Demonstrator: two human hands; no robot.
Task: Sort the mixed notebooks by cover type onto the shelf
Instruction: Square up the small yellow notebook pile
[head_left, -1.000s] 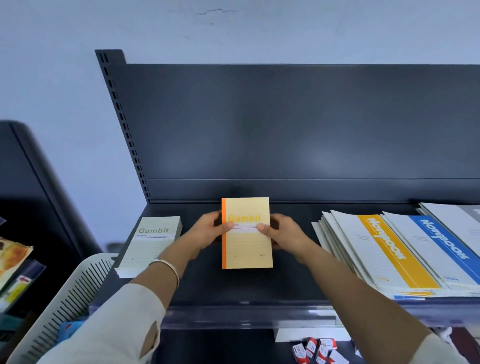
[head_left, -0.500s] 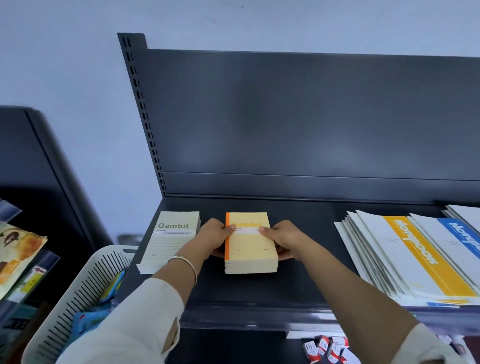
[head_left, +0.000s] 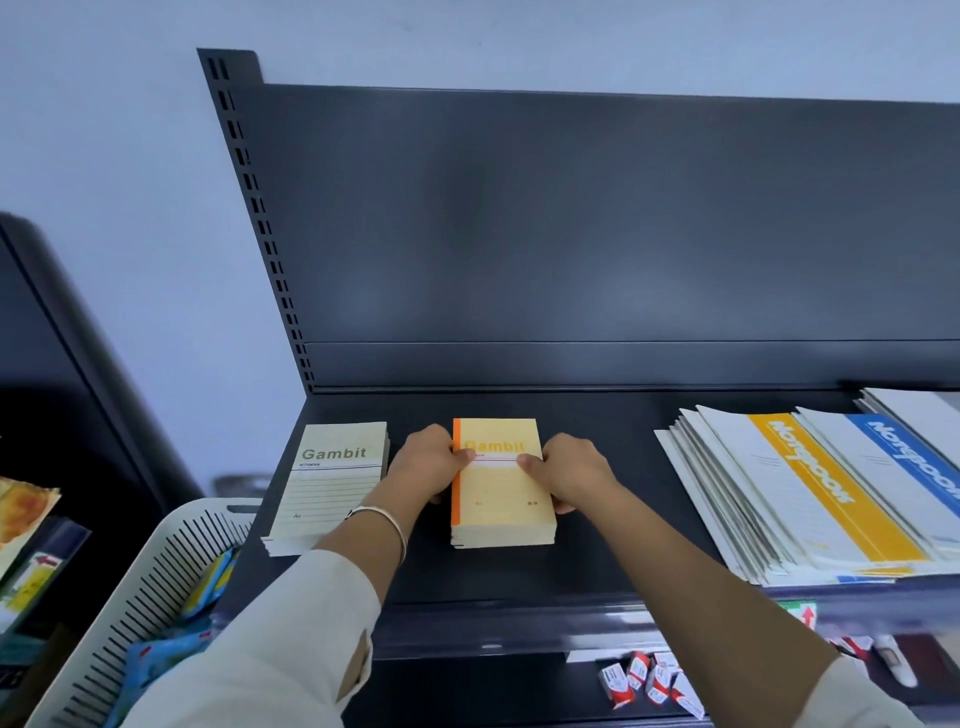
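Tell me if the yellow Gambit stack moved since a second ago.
Yes: downward. The yellow Gambit stack topped the far edge of the white Gambit stack before; now it lies flat on the shelf, far edges about level.

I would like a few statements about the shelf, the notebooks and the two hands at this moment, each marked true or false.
1. The left hand and the right hand both hold the yellow Gambit stack. True.
2. The grey Gambit stack lies to the right of the yellow one. False: it lies to its left, with the left hand between them.
3. The large notebooks lie fanned out at the right end of the shelf. True.
4. The left wrist is bare. False: it wears a bangle.
5. A white basket stands at the lower left, beside the shelf. True.
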